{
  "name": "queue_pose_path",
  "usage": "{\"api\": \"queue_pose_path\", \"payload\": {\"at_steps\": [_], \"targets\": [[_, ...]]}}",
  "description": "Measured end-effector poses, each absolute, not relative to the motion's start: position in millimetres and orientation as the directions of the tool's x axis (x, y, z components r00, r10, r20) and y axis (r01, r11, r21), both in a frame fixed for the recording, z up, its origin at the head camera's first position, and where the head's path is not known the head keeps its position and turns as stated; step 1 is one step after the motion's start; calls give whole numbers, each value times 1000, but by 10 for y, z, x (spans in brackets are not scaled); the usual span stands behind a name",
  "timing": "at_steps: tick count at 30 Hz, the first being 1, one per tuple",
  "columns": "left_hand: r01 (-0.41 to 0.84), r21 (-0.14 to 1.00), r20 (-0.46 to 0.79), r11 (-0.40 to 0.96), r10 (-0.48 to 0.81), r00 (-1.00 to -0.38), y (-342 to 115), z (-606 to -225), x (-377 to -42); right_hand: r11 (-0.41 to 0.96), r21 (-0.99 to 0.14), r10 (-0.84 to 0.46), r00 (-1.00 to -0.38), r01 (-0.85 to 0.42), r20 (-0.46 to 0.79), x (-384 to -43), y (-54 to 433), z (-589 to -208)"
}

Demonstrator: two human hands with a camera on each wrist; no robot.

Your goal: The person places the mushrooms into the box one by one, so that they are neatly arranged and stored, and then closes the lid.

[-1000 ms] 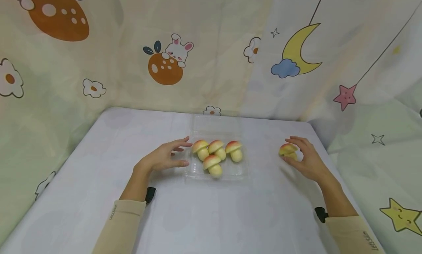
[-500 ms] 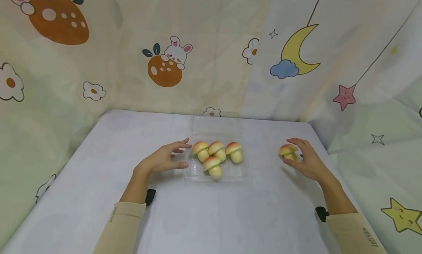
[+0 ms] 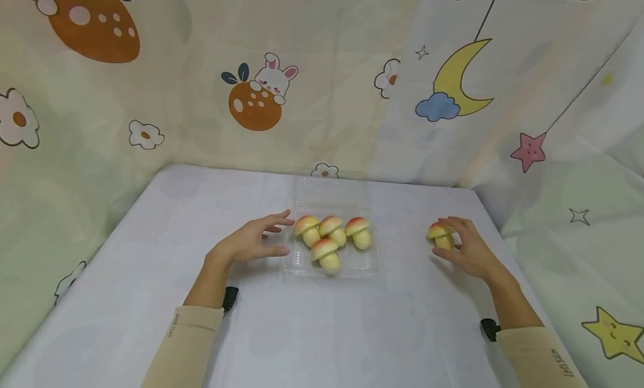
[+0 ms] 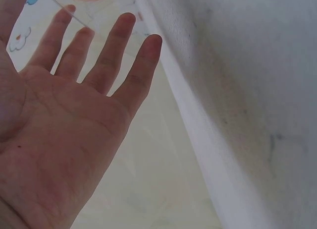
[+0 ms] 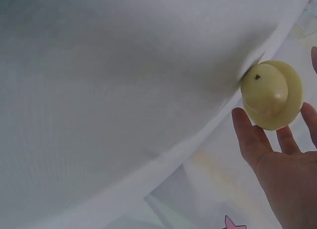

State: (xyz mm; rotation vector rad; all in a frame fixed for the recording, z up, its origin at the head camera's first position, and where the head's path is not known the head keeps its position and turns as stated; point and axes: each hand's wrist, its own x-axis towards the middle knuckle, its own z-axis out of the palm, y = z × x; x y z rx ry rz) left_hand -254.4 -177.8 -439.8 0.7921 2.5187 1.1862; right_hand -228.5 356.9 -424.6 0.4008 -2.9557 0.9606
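Observation:
A toy mushroom [image 3: 444,238] with a yellow cap tinged red lies at the right side of the table. My right hand [image 3: 468,248] is around it, fingers spread, thumb in front of the stem. In the right wrist view the same mushroom [image 5: 267,95] shows its stem end, with fingertips right at the cap's edge. Several similar mushrooms [image 3: 332,230] lie in a clear plastic box [image 3: 359,268] at mid-table. At the box's left side my left hand [image 3: 246,241] holds nothing, its fingers extended toward the wall. The left wrist view shows its bare palm [image 4: 64,125].
The box's raised clear lid [image 3: 329,191] stands behind its base. A white cloth covers the table [image 3: 322,332]. Behind and at the sides hang printed curtains [image 3: 327,69] with cartoon rabbits, a moon and stars.
The right hand's fingers have loosened around the mushroom, and more of its stem now shows. Its cap sits more level. The left hand and the box have stayed put.

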Motion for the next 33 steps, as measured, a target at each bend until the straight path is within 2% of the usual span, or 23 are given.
{"api": "queue_pose_path", "payload": {"at_steps": [21,27,33], "targets": [[379,755,2,534,577,-817,-1771,-4382,-2573,779,-589,-183,-977,-214,112,-2268,3578,-4395],[372,760,-1,533,573,-819,-1764,-4396,-2568,793,-565,-199,-973,-228,115,-2292,3611,-4413],[371,769,12,520,568,-823,-1770,-4414,-2568,765,-595,-221,-968,-247,118,-2315,3613,-4357]]}}
